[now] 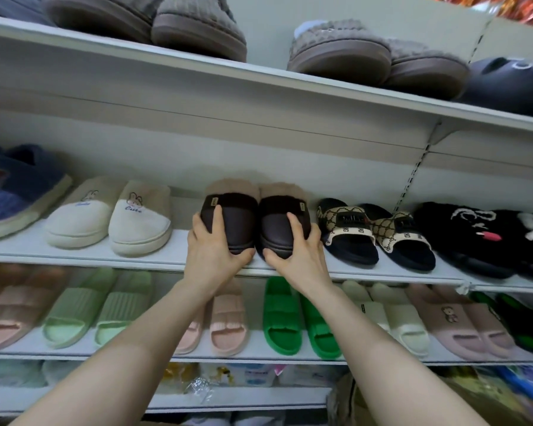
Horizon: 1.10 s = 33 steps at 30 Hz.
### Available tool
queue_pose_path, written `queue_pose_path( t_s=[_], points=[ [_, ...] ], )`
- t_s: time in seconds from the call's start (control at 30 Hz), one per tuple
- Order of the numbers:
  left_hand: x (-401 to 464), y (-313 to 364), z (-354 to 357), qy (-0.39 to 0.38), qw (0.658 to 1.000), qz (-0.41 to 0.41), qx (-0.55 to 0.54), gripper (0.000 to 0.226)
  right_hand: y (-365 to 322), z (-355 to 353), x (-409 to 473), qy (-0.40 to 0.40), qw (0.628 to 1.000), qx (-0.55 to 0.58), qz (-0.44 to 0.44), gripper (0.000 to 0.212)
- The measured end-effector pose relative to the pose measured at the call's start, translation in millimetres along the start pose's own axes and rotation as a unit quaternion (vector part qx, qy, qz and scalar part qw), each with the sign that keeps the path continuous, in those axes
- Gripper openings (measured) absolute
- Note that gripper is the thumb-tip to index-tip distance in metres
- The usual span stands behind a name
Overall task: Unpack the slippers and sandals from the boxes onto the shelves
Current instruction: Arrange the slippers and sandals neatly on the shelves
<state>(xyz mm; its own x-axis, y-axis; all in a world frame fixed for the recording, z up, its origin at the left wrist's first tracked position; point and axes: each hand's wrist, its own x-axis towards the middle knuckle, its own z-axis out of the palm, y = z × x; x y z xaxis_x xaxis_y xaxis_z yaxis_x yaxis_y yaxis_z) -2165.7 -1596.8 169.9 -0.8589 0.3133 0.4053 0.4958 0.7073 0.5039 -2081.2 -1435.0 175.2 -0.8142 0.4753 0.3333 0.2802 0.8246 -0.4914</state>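
On the middle shelf (179,256), both hands grip brown slippers: left hand (211,241), right hand (299,244).

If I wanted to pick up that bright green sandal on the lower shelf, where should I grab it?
Probably by its toe end, coming from the front. The green sandal lies flat with its toe toward the shelf edge; neighbours crowd both sides, and the right forearm crosses above its partner.
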Motion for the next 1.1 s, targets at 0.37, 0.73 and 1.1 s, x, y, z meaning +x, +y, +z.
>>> queue_pose_path(
  t_s=[0.37, 0.73, 1.1],
  points=[
    [-4, 63, -10, 0.07, 0.979, 0.188, 0.032, 0.072, 87, -101, -2, 0.073, 0.987, -0.108, -0.095, 0.057],
    [-13, 220, 120, -0.092, 0.993, 0.044, -0.062, 0.116, 240, -150, 22, 0.01, 0.993, -0.097, 0.066, 0.103],
    [-20, 245, 157, -0.057, 0.997, -0.045, -0.037, 0.108, 263, -140, 32, -0.016, 1.0, -0.022, 0.012, 0.098]
  ],
)
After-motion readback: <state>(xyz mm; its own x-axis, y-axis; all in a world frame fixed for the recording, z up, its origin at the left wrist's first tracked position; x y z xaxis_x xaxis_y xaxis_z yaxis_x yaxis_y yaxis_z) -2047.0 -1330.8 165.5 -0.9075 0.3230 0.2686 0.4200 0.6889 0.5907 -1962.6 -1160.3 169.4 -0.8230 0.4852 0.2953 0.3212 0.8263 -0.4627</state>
